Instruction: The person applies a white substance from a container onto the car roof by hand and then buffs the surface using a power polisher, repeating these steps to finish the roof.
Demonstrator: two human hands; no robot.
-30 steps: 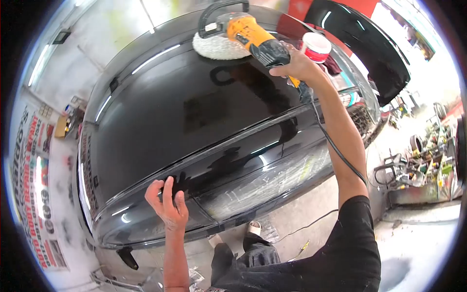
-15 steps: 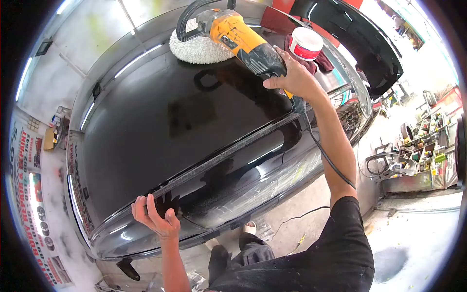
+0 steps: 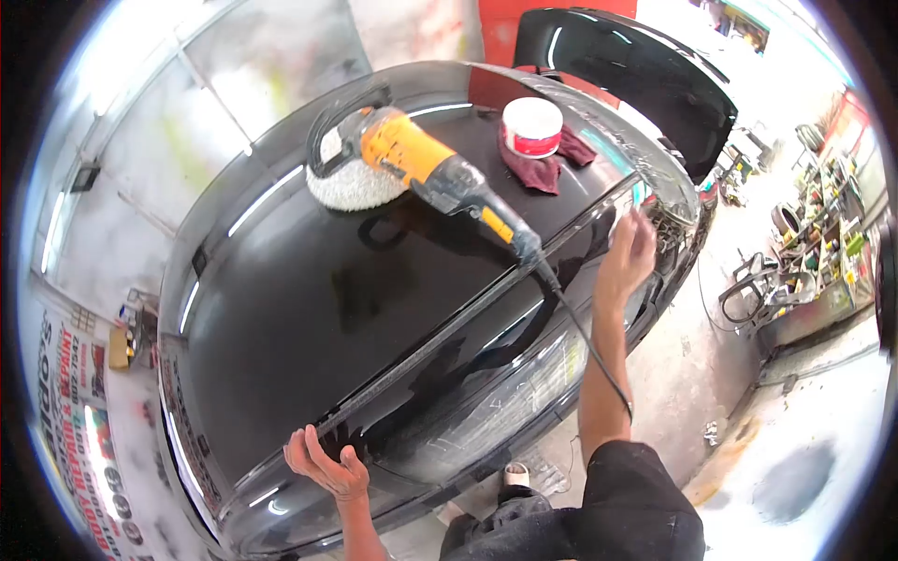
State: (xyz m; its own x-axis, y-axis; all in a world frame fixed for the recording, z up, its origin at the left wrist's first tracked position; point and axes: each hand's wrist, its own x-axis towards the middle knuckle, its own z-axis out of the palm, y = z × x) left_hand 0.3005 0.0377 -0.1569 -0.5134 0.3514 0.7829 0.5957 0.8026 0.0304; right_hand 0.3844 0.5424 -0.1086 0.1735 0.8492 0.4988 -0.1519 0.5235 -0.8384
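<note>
A yellow and black polisher (image 3: 421,164) with a white fluffy pad (image 3: 354,187) lies on the glossy black car roof (image 3: 309,271), its cord trailing down over my right forearm. My right hand (image 3: 632,245) is off the polisher, to the right of its handle end, over the car's side, with its fingers curled close together; what they hold, if anything, is hidden. Fingers apart and empty, my left hand (image 3: 325,464) rests at the roof's lower left edge. Beyond the polisher, a white and red tub (image 3: 531,127) stands on a dark red cloth (image 3: 535,173).
A black car panel (image 3: 627,84) stands raised at the back right. Shelves with tools and parts (image 3: 823,252) line the right side. A banner with red lettering (image 3: 70,421) hangs at the left, near a cardboard box (image 3: 119,348).
My right hand has let go of the polisher and moved right and down. The polisher now rests on the roof. The view has shifted; my left hand stays at the roof edge.
</note>
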